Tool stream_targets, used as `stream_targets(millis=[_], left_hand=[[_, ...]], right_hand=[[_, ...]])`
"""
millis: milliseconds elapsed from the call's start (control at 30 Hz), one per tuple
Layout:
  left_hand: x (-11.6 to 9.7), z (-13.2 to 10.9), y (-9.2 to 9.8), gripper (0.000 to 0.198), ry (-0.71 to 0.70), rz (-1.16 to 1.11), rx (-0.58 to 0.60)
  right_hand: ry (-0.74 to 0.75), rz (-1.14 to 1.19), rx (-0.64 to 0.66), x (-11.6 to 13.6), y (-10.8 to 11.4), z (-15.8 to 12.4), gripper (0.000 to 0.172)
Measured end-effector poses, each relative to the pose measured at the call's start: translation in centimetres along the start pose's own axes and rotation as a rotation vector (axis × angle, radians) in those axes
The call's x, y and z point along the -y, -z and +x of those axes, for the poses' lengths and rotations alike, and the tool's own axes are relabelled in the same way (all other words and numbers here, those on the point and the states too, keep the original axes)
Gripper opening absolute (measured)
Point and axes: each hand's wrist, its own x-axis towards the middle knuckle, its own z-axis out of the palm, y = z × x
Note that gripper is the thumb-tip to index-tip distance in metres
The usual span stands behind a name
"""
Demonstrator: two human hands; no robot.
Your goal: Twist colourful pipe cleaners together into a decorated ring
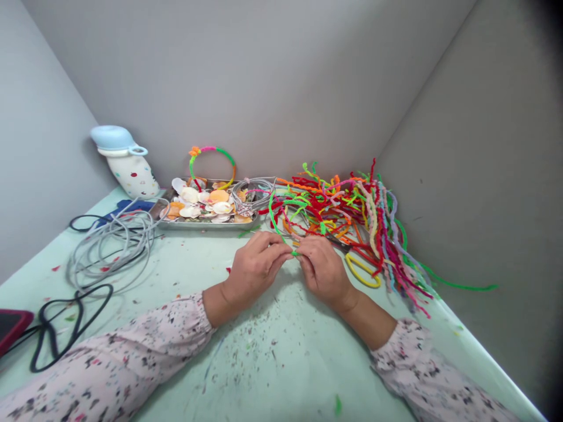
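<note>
Between my two hands, over the middle of the table, is a green pipe cleaner (273, 218). Its long end curves upward, and a short bit shows at my fingertips. My left hand (256, 264) pinches it from the left with thumb and index finger. From the right, my right hand (326, 271) pinches the same spot, fingers curled in. The fingertips of both hands nearly meet. Just behind my right hand lie scissors with yellow handles (363, 271), their blades partly hidden by the pile of pipe cleaners.
Many-coloured pipe cleaners (343, 205) are heaped at the back right, some overhanging the edge. A metal tray (206, 225) holds shells, with a pipe-cleaner ring (231, 157) standing at its back. Left are a bottle (132, 170), coiled grey cable (109, 252), black cord (79, 299) and red-edged device (17, 328).
</note>
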Motion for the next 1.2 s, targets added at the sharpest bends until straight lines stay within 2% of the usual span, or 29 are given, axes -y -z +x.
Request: stream_targets(millis=[433,733,1200], left_hand=[[-0.03,0.04,-0.12,0.015,0.02,0.027,0.058],[0.18,-0.01,-0.23,0.02,0.029,0.052,0.166],[0.39,0.52,0.03,0.024,0.104,-0.05,0.267]], right_hand=[[0.002,-0.027,0.01,-0.12,-0.1,-0.02,0.021],[0.03,-0.08,0.036,-0.21,-0.22,-0.07,0.021],[0.054,-0.117,0.045,-0.37,-0.15,-0.08,0.022]])
